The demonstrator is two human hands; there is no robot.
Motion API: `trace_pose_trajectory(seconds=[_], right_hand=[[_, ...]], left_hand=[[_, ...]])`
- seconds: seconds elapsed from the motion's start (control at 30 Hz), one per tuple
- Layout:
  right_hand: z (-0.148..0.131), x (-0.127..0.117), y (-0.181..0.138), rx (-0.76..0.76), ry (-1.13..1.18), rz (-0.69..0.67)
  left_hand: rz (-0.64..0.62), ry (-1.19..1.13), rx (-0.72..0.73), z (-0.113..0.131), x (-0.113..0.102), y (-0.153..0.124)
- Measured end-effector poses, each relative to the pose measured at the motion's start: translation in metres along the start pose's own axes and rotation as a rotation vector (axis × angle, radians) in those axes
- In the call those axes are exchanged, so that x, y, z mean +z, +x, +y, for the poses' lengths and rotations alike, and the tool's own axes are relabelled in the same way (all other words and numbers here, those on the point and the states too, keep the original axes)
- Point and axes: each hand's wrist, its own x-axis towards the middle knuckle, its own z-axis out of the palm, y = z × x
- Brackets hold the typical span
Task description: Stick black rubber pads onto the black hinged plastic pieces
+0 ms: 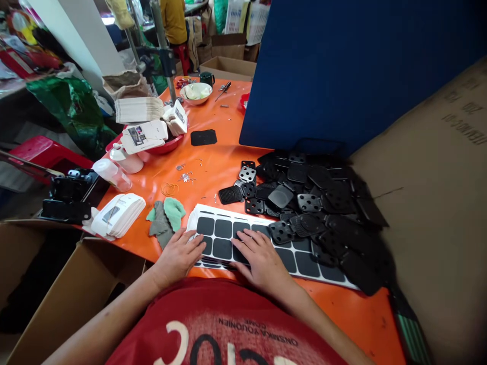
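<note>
A stack of white sheets with rows of black rounded-square pads (222, 228) lies in front of me on the orange table. My left hand (181, 255) rests on the stack's left end, fingers stretched out. Farther right, my right hand (259, 258) lies on the pads with its fingers spread, the thumb near the sheets' front edge. A heap of black hinged plastic parts with holes (304, 203) covers the right end of the sheets. Green and grey cloth scraps (164, 218) sit just beyond my left hand.
To the left are a bundle of white cards (118, 215), a clear bottle (112, 175) and a white bottle (128, 158). More card stacks (146, 136) lie in a red basin. A blue board (342, 66) and large cardboard (437, 203) stand at right. An open box (76, 294) is at lower left.
</note>
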Motion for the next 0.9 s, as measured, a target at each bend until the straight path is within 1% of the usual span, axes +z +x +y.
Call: trace_pose_trajectory(seconds=[0.1,0.13,0.17,0.2,0.23,0.3,0.33,0.37,0.4,0.47,0.5,0.53,0.57,0.6,0.63,0.67,0.7,0.73,0.77,0.8,0.83,0.9], right_hand=[[0.003,-0.006,0.000,0.014,0.138,0.073],[0.005,-0.008,0.000,0.046,0.225,0.103],[0.010,-0.009,-0.001,0.113,0.330,0.145],[0.015,-0.011,-0.001,0.220,0.448,0.207],[0.022,-0.013,-0.002,0.365,0.573,0.302],[0.038,-0.022,-0.003,0.690,0.833,0.581],[0.046,-0.029,-0.004,0.819,0.963,0.732],[0.053,-0.039,-0.005,0.905,1.094,0.863],[0.059,-0.050,-0.006,0.952,1.220,0.961],[0.068,-0.077,-0.011,0.974,1.396,1.096],[0.070,-0.093,-0.014,0.957,1.426,1.156],[0.070,-0.108,-0.018,0.917,1.406,1.232],[0.070,-0.122,-0.021,0.856,1.332,1.326],[0.068,-0.135,-0.026,0.781,1.203,1.426],[0.066,-0.145,-0.029,0.713,1.021,1.513],[0.063,-0.152,-0.033,0.666,0.799,1.564],[0.060,-0.155,-0.035,0.630,0.560,1.575],[0.056,-0.153,-0.036,0.586,0.341,1.532],[0.051,-0.148,-0.036,0.515,0.170,1.431],[0.045,-0.138,-0.035,0.412,0.056,1.293],[0.039,-0.126,-0.032,0.279,0.004,1.131],[0.026,-0.094,-0.025,0.009,0.002,0.819]], left_hand=[[0.130,-0.058,0.016,0.000,-0.013,0.012],[0.192,-0.068,0.005,0.000,-0.017,0.016],[0.267,-0.075,-0.016,0.000,-0.022,0.020],[0.346,-0.083,-0.046,0.001,-0.027,0.023],[0.419,-0.093,-0.080,0.002,-0.030,0.026],[0.516,-0.129,-0.137,0.003,-0.034,0.029],[0.527,-0.152,-0.155,0.003,-0.034,0.030],[0.511,-0.179,-0.170,0.003,-0.033,0.030],[0.479,-0.207,-0.181,0.003,-0.031,0.030],[0.389,-0.269,-0.187,0.004,-0.026,0.028],[0.344,-0.302,-0.182,0.004,-0.023,0.027],[0.303,-0.334,-0.173,0.005,-0.021,0.027],[0.262,-0.372,-0.164,0.006,-0.019,0.027],[0.223,-0.419,-0.161,0.008,-0.018,0.028],[0.182,-0.482,-0.171,0.010,-0.017,0.030],[0.134,-0.569,-0.197,0.012,-0.016,0.033],[0.081,-0.684,-0.234,0.015,-0.015,0.036],[0.026,-0.828,-0.283,0.018,-0.014,0.041],[-0.028,-0.993,-0.339,0.021,-0.014,0.045],[-0.069,-1.167,-0.400,0.025,-0.015,0.050],[-0.097,-1.348,-0.456,0.028,-0.017,0.054],[-0.098,-1.683,-0.543,0.033,-0.023,0.062]])
